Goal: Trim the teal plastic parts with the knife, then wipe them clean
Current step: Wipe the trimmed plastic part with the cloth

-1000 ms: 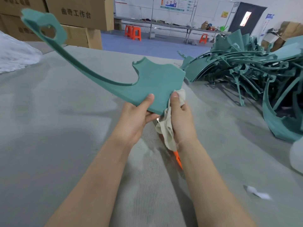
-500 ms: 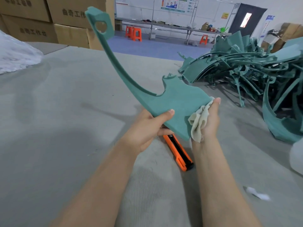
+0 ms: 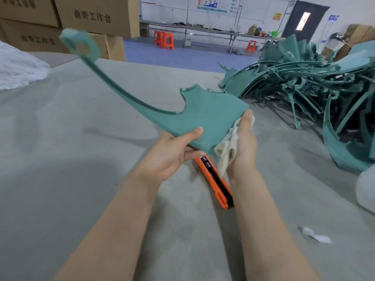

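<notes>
On my feed the left hand (image 3: 170, 157) gripped the near edge of the teal part (image 3: 211, 116), with the thumb pressed on its top face and the fingers curled under it. The part was held up off the table (image 3: 81, 179) at a tilt. Its wide flat end sat between the 2 hands, and its long thin arm curved up and away to the left, ending in a blurred head with a round hole.

The right hand (image 3: 243, 147) held a cream cloth (image 3: 227, 153) bunched against the part's right edge, with the thumb stretched along that edge toward the far corner. Its fingers were hidden behind the cloth and the part, so all I could tell was that the cloth was pinched between that hand and the part. A tail of cloth hung down from the palm.

The orange and black knife (image 3: 217, 183) lay flat on the table just below the hands, between the 2 forearms. Its far end was tucked out of sight under the part and the cloth.

A tangled pile of teal parts (image 3: 304, 82) sat on the table's far right, well apart from the hands. A scrap of paper (image 3: 315, 236) lay near the right forearm. A white bag (image 3: 18, 67) rested at the left edge, cardboard boxes (image 3: 97, 17) were stacked behind it, and orange stools (image 3: 163, 40) stood on the blue floor beyond.
</notes>
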`<state>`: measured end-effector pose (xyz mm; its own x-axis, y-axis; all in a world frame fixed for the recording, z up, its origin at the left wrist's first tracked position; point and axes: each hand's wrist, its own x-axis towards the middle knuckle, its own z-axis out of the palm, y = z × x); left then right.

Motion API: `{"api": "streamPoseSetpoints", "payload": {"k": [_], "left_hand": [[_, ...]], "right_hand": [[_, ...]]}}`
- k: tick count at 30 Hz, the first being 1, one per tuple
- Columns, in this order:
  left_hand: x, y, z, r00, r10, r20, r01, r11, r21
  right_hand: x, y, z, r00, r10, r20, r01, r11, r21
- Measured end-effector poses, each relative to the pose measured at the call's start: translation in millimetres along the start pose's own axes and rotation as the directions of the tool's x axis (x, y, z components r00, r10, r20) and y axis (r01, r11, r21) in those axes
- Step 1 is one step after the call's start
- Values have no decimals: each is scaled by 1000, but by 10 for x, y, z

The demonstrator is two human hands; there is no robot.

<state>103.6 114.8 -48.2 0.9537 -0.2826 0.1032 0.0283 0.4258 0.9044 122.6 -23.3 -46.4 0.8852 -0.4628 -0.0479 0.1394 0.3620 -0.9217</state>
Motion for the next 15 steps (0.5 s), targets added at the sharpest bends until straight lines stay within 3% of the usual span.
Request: {"api": "streamPoseSetpoints", "payload": {"k": [3,5,7,10,13,15], "left_hand": [[-84,49,-20,992,-51,111,47,998,46],[-123,35,54,971,-98,218,71,989,129],[-116,4,149,969,-97,228,56,982,180],[-60,54,143,998,29,49,-29,1000,-1],[-8,114,59,976,143,-163,-173,967,-187],[44,87,49,934,184,-307,-243,955,-169]], "right_hand": [[150,-112,-185,994,-20,-105,23,999,30],[125,-113,-230,992,118,41,-123,973,195],[83,-43,-216,978,173,116,-196,955,221],[139,-59,-157,990,135,-32,-130,983,130],[92,-88,-85,962,226,151,-256,940,225],[-41,-71,38,905,295,307,-352,923,152]]}}
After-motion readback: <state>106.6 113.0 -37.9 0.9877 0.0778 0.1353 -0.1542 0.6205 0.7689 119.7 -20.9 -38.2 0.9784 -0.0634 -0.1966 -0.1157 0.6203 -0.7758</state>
